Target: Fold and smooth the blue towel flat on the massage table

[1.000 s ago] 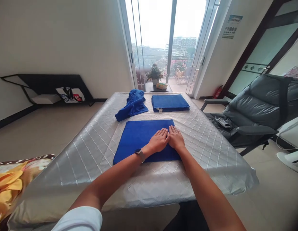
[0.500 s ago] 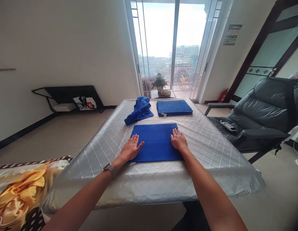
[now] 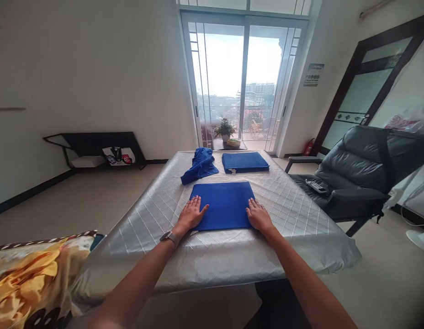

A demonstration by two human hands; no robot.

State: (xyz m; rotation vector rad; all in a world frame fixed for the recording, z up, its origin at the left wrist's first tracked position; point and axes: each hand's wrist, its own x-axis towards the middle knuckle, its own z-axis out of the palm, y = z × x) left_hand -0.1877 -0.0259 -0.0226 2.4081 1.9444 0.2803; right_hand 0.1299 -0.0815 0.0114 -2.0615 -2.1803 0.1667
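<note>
A folded blue towel point(image 3: 223, 204) lies flat on the silver quilted table cover point(image 3: 294, 214). My left hand point(image 3: 191, 214) rests flat and open on the towel's near left corner, a watch on its wrist. My right hand point(image 3: 258, 215) lies flat and open on the near right corner. Behind the towel, a crumpled blue towel point(image 3: 200, 165) sits at the far left and a neatly folded blue towel stack point(image 3: 244, 161) at the far right.
A dark reclining chair point(image 3: 359, 178) stands right of the table with a remote on its seat. A patterned cushion point(image 3: 30, 278) is at my near left. A potted plant point(image 3: 225, 129) stands by the glass doors beyond the table. A low black shelf point(image 3: 92, 148) lines the left wall.
My hands slid apart from the towel's right side to its two near corners. The right hand then drew back towards the near edge. The camera tilted up a little.
</note>
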